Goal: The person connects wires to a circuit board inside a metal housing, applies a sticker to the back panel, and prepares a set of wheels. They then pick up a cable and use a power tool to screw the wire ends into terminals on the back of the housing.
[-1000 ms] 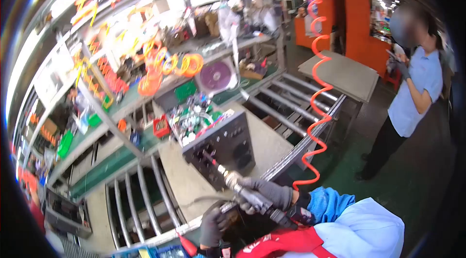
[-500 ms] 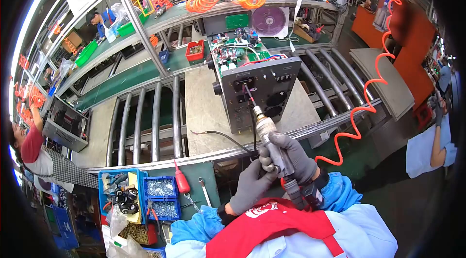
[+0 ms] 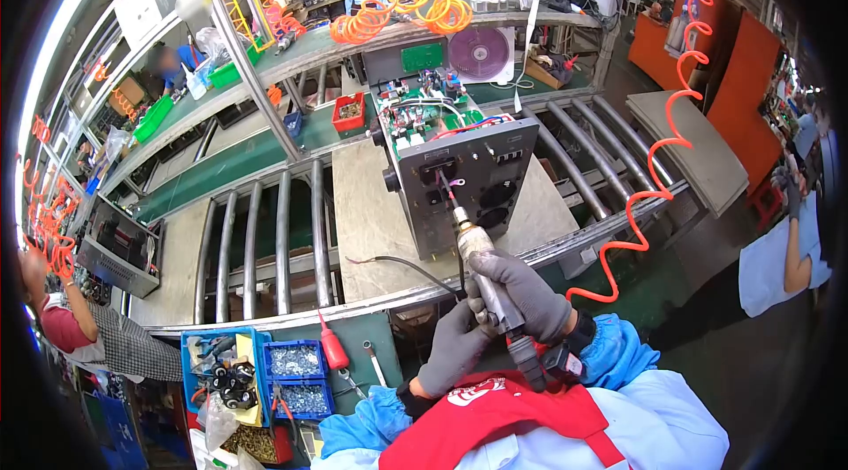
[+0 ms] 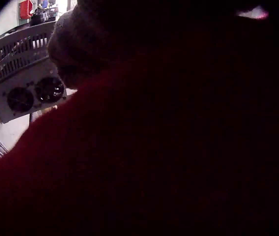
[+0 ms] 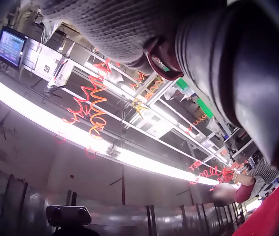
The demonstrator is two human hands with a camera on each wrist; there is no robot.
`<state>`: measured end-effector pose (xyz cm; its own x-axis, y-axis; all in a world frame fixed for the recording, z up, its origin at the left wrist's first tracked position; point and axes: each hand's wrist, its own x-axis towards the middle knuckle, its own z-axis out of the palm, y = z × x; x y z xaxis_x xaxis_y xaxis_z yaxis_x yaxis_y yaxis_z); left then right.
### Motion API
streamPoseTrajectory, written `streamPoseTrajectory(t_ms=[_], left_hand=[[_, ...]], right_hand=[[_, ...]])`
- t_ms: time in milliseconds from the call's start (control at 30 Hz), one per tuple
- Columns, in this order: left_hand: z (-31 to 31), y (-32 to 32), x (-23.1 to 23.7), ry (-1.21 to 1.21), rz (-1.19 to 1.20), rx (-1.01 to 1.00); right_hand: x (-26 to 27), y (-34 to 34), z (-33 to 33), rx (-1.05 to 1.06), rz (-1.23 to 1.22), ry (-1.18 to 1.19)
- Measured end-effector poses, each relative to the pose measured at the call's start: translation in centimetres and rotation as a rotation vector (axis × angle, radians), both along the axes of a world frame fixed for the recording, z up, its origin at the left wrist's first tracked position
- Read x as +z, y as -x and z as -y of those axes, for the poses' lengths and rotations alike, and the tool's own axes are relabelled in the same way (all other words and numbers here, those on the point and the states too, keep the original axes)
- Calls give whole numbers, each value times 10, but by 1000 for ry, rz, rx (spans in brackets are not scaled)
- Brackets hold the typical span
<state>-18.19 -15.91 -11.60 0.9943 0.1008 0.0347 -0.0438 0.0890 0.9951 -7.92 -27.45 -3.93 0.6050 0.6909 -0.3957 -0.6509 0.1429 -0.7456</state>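
Observation:
My gloved right hand (image 3: 526, 293) grips an air screwdriver (image 3: 502, 298) around its body. Its long bit (image 3: 449, 194) points away from me, with the tip at a black socket (image 3: 437, 171) on the rear panel of a dark metal chassis (image 3: 420, 205). A small ring terminal (image 3: 457, 182) shows beside the bit. My gloved left hand (image 3: 452, 348) is close against the tool's left side, fingertips at its body; I cannot tell whether they hold anything. Dark red cloth hides most of the left wrist view, leaving some grey glove (image 4: 75, 54) and the chassis fans (image 4: 36, 94).
The chassis, with exposed circuit boards (image 3: 424, 112), stands on a board (image 3: 371, 231) over a roller conveyor (image 3: 283, 240). A coiled orange hose (image 3: 649, 178) hangs at right. Blue bins (image 3: 296, 360) of screws, a red bottle (image 3: 332, 346) and a wrench (image 3: 374, 362) lie front left.
The head view has turned toward the bench. My left hand has come up from the lower left to the screwdriver's side. The right hand keeps its grip, with the bit still at the rear panel.

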Motion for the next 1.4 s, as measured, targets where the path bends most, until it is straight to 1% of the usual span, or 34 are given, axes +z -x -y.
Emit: streamPoseTrajectory(t_ms=[33,100,133,200,233,333,367,467,500,533,600,633,700,767,867,900,1000,1100,1300,1400], left_hand=[[-1,0,-1,11,-4,-5],[-1,-2,-3,36,-15,-17],[-1,-1,-3,111,-61,-57],[-9,-5,2,256,-153,-136],[-15,-5,14,153,-241,-117],[-47,-12,-20,631,-261,-161],[-51,-8,-25,519,-200,16],[-83,-12,-29,630,-220,135],[-86,-13,-23,636,-246,171],[-88,-14,-16,633,-249,169],[-102,-22,-37,767,-287,122],[-99,-24,-26,756,-282,134],[-96,-28,-22,841,-236,122],[-95,-31,-23,929,-214,115],[-88,-34,-18,919,-243,226],[-85,-37,-12,951,-271,269],[-98,-33,-31,1017,-233,49],[-98,-35,-36,1065,-170,-16],[-93,-38,-27,913,-211,97],[-94,-37,-19,704,-226,116]], right_hand=[[0,1,-1,-1,38,19],[1,-2,-2,12,36,17],[0,-1,-1,17,30,18],[-1,2,0,7,127,53],[-1,3,0,2,177,69],[-4,12,20,182,175,93],[-6,18,29,200,166,79],[-1,30,52,377,205,205],[-2,34,56,413,240,242],[-17,36,63,452,216,238],[-27,47,69,452,197,243],[-31,48,70,462,250,245],[-42,50,71,474,359,241],[-38,52,68,449,352,278],[-33,53,63,442,336,305],[-33,52,63,443,322,308],[-39,51,64,441,316,300],[-39,49,63,431,303,284],[-39,45,61,439,320,310],[-43,41,61,454,369,354]])
